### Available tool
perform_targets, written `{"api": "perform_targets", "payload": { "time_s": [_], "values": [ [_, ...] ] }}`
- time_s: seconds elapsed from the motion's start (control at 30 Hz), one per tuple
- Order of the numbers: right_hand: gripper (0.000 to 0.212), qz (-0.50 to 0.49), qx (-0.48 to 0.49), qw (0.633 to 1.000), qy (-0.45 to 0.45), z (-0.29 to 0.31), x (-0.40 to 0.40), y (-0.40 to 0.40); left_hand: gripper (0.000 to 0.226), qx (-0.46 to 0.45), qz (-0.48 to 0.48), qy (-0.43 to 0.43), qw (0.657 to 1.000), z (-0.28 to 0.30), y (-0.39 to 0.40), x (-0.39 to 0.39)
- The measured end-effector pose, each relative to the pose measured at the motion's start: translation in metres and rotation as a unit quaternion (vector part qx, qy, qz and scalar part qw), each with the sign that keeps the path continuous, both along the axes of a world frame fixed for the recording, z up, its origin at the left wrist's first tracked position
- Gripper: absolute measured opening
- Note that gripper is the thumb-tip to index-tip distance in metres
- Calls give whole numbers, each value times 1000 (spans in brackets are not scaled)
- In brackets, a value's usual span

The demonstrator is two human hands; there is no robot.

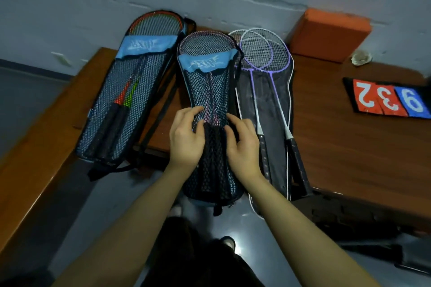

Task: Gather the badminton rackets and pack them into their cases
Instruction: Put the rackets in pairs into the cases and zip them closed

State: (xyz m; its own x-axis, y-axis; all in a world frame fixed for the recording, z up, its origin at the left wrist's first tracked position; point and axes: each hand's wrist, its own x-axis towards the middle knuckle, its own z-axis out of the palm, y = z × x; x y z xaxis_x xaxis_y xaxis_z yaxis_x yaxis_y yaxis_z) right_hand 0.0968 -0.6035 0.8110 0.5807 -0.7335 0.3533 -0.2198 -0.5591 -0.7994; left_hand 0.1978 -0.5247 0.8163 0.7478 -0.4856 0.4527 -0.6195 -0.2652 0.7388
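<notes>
Three mesh cases lie side by side on the wooden table [349, 147], heads toward the wall, handle ends overhanging the near edge. The left hand [186, 137] and right hand [242, 144] pinch the middle case [210, 91], which holds rackets. The left case [130, 91] holds two rackets; two purple rackets [263, 58] lie on the open right case [275, 109].

Middle case [211, 91]: racket grips hidden under both hands and bunched mesh; logo print blurred. Left case [121, 100]: logo unreadable. Scoreboard [387, 100]: cut by right picture edge. White object [361, 58] near the tabletop's far right edge: too blurred to identify.
</notes>
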Motion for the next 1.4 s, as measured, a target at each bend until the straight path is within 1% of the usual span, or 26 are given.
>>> {"api": "perform_targets", "payload": {
  "time_s": [0.2, 0.4, 0.53, 0.67, 0.77, 0.87, 0.97, 1.03, 1.13, 1.23, 1.3, 1.37, 1.4],
  "values": [
    [28, -15, -51, 998, -42, 19, 31, 12, 27, -38, -7, 3, 999, 28, 10, 28],
    [27, -33, -83, 994, -58, 38, 101, 34, 27, -45, -22, -12, 999, 51, 32, 102],
    [26, -50, -87, 994, -50, 37, 162, 59, 26, -19, -45, -23, 999, 53, 52, 166],
    [25, -49, -77, 995, -36, 27, 216, 79, 25, 15, -58, -7, 998, 40, 72, 223],
    [25, -46, -42, 998, -2, 15, 246, 90, 27, 59, -57, 24, 996, 27, 86, 255],
    [31, -55, 46, 996, 50, -2, 262, 100, 28, 117, -67, 38, 990, 8, 100, 283],
    [40, -63, 132, 983, 110, -16, 270, 102, 30, 155, -65, 74, 983, -8, 114, 298],
    [43, -66, 159, 978, 120, -20, 275, 99, 31, 167, -62, 103, 979, -16, 121, 298],
    [42, -65, 123, 981, 135, -22, 280, 97, 34, 182, -53, 122, 974, -27, 128, 297],
    [37, -41, 43, 993, 105, -24, 282, 101, 35, 181, -46, 107, 977, -32, 130, 299],
    [38, -29, -5, 994, 104, -29, 280, 103, 35, 179, -44, 99, 978, -33, 130, 299],
    [41, -29, -24, 989, 141, -34, 279, 101, 36, 207, -46, 89, 973, -39, 130, 299],
    [42, -34, -24, 984, 173, -38, 277, 100, 37, 246, -47, 71, 965, -44, 130, 299]
  ]
}}
